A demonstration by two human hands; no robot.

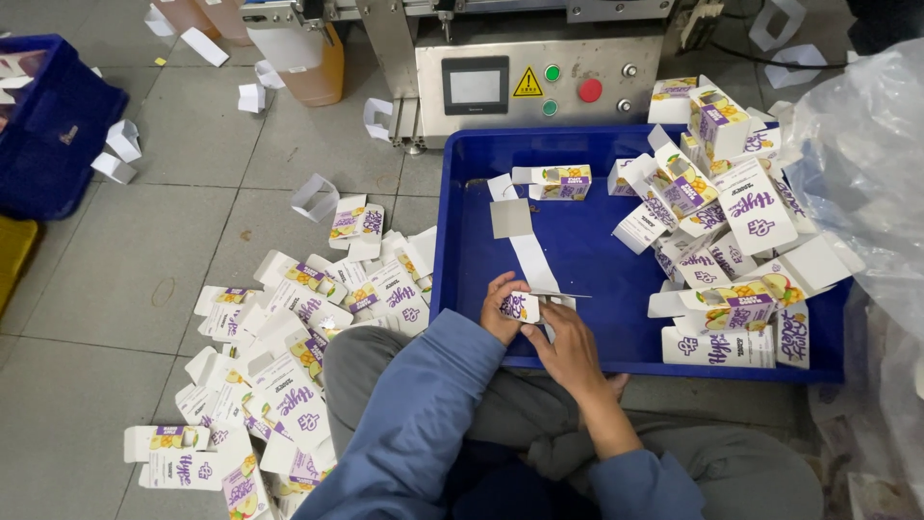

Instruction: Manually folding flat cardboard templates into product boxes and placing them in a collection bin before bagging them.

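Small carton (521,306) sits over tray's (587,260) near-left edge, pinched betw. both hands; left hand (500,306) curled round its left end, fingers closed on it; right hand (568,349) grips its right side, thumb & fingers shut on the flap; white strip (531,258) lies on tray floor just behind; heap of cartons (724,241) fills tray's right side; flat cartons (289,356) strewn on floor left of tray; machine (539,77) past tray's far edge.

Small carton (521,306) half hidden behind fingers (502,289)
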